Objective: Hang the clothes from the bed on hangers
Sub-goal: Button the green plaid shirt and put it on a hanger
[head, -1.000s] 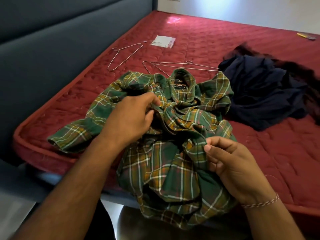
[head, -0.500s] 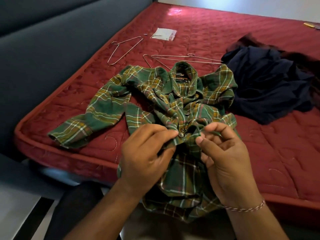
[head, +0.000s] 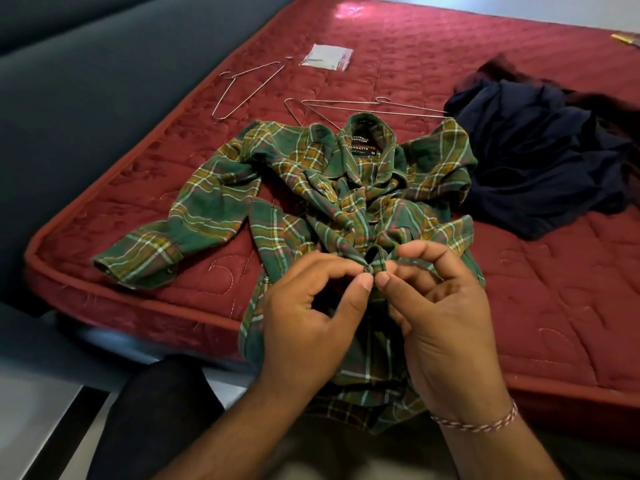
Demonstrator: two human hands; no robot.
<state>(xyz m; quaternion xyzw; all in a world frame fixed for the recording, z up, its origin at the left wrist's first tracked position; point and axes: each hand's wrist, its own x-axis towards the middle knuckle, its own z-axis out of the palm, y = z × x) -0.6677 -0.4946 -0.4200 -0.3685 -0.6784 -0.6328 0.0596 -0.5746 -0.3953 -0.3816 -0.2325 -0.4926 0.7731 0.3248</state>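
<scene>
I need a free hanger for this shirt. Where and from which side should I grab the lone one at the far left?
Probably its hook. The lone hanger lies flat on the mattress, with nothing over it, and the hook curls at its far-left end. Come from above and pinch there. The other hangers are tucked under the shirt.

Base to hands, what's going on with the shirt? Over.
Left hand and right hand both pinching plaid shirt at its button front. Shirt crumpled on bed, not hung. Wire hangers beyond collar, untouched.
</scene>
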